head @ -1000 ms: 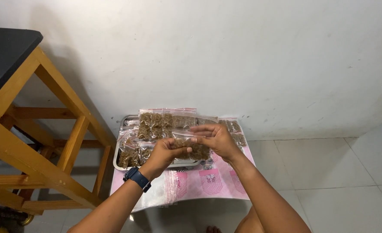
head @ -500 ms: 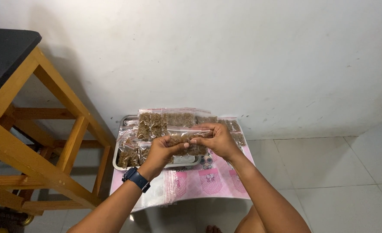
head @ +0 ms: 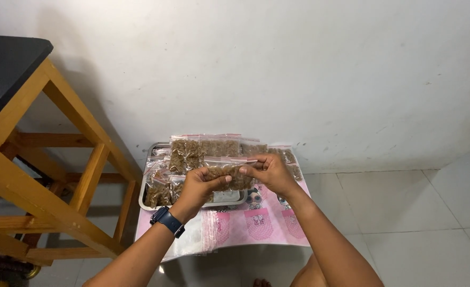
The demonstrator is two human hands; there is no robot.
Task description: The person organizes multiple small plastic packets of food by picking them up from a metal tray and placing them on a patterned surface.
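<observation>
Both hands, left (head: 199,187) and right (head: 269,171), pinch small filled bag (head: 229,172) over tray (head: 149,180).

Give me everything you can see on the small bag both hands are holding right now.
The small clear zip bag is a see-through plastic pouch with a pinkish-red strip along its top edge, filled with brown crumbly pieces. It is held level above the metal tray. The left hand grips its left end and the right hand pinches the top strip at its right end with the fingers. Whether the strip is fully sealed cannot be told.
</observation>
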